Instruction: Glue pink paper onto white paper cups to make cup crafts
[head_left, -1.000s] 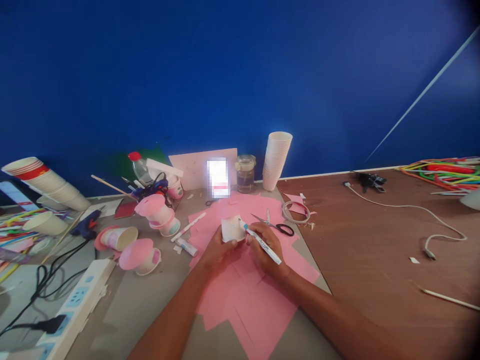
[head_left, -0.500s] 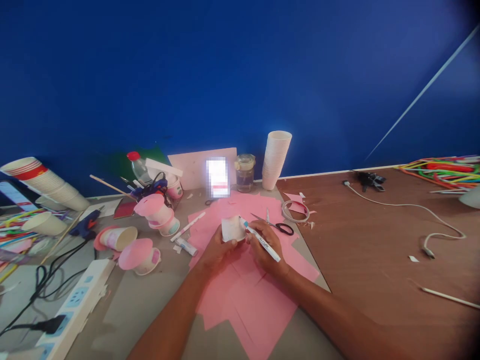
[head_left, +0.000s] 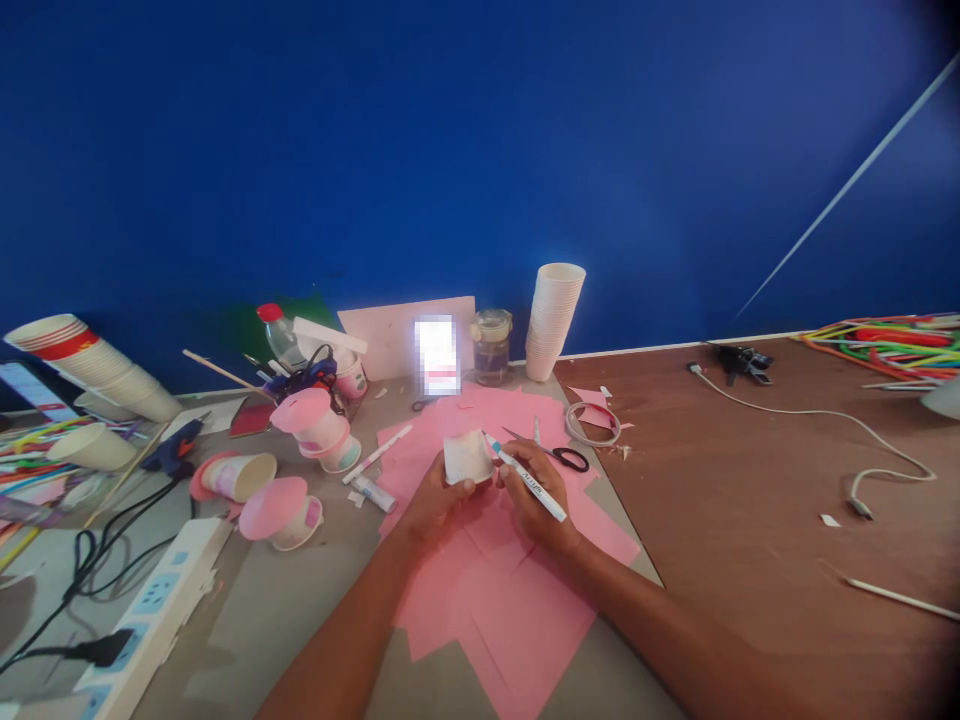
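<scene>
My left hand (head_left: 435, 503) is closed around a small white paper cup (head_left: 466, 458), which it holds above several overlapping sheets of pink paper (head_left: 495, 620). A white acrylic marker (head_left: 531, 482) with a blue collar lies in the grip of my right hand (head_left: 541, 495). The marker's tip is close to the cup's right side; I cannot tell whether it touches. Just beyond my right hand lie scissors (head_left: 568, 459) with dark handles. Left of the cup are a capped white pen (head_left: 382, 452) and a glue tube (head_left: 375, 494).
Pink-topped paper cups (head_left: 281, 512) stand on the left, near a power strip (head_left: 154, 600) and a blue glue gun (head_left: 174, 448). At the back are a glass jar (head_left: 491, 348), a lit phone (head_left: 437, 355) and a tall cup stack (head_left: 553, 322). A white cable (head_left: 795, 409) crosses the brown tabletop on the right.
My right hand and the marker have shifted very slightly right, with the tip a little farther from the middle of the cup. My left hand keeps the cup in nearly the same place.
</scene>
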